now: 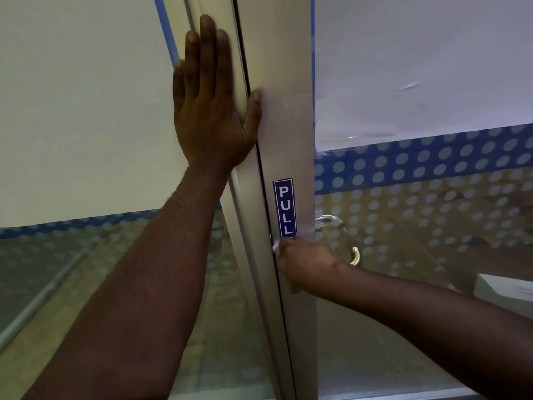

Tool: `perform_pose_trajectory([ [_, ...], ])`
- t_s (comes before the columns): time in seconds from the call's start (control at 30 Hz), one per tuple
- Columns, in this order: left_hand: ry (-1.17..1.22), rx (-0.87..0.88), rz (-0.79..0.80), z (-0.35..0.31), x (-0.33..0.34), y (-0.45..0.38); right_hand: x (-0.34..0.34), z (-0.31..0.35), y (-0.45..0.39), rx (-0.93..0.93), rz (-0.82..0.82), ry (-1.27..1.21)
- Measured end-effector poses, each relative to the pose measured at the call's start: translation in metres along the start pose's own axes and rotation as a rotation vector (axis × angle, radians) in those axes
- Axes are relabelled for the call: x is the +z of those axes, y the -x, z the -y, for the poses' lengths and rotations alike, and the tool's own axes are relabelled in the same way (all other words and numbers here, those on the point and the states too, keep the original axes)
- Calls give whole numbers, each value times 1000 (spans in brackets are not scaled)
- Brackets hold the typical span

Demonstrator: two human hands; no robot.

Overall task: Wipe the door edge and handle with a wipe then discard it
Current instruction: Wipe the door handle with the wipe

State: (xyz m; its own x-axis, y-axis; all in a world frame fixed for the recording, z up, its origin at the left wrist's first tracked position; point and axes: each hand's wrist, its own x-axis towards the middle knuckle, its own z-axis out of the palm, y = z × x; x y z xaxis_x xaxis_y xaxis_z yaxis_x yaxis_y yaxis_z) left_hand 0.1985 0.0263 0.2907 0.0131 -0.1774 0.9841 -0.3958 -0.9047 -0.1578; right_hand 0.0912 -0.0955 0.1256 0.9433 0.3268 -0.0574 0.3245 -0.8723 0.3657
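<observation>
White wipe (276, 247), thin, soft, likely limp: bunched in the right hand (305, 265), which is closed around it at the aluminium door edge (284, 134), beside the chrome handle (356, 255). Left hand (212, 111) spread flat, bracing higher up.

Floor's a tan wood-look floor (476, 255), only visible through the dotted glass. A white boxy thing (503, 290) sits on it, lower right, too cropped to identify.
</observation>
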Motion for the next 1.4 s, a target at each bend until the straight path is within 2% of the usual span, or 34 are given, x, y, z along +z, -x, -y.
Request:
perform_pose_trajectory([
  [0.17,-12,-13,-8,0,2,1,-11,-35,34,206,-214,-531],
  [0.23,-17,-15,-8,-1,3,0,-9,-46,40,314,-253,-756],
  [0.3,-16,-14,-8,-1,3,1,-6,-49,41,421,-289,-870],
  [0.4,-11,-10,-11,0,2,0,-1,-36,40,376,-339,-796],
  [0.5,-10,-8,-7,0,3,0,7,-16,31,137,-240,-568],
  [0.57,-10,-7,-10,0,2,0,11,-13,22,105,-201,-450],
  [0.73,-17,-12,2,0,2,1,9,-19,18,374,-99,-680],
  [0.83,-20,-16,-6,0,3,1,9,-18,24,461,-144,-793],
  [0.97,-23,-18,-12,-1,4,1,10,-7,15,519,-127,-768],
  [1.2,-33,-13,-1,-1,1,-1,17,29,6,719,-300,-606],
  [1.4,-19,-18,32,-1,-2,-2,6,37,-2,756,-247,-548],
])
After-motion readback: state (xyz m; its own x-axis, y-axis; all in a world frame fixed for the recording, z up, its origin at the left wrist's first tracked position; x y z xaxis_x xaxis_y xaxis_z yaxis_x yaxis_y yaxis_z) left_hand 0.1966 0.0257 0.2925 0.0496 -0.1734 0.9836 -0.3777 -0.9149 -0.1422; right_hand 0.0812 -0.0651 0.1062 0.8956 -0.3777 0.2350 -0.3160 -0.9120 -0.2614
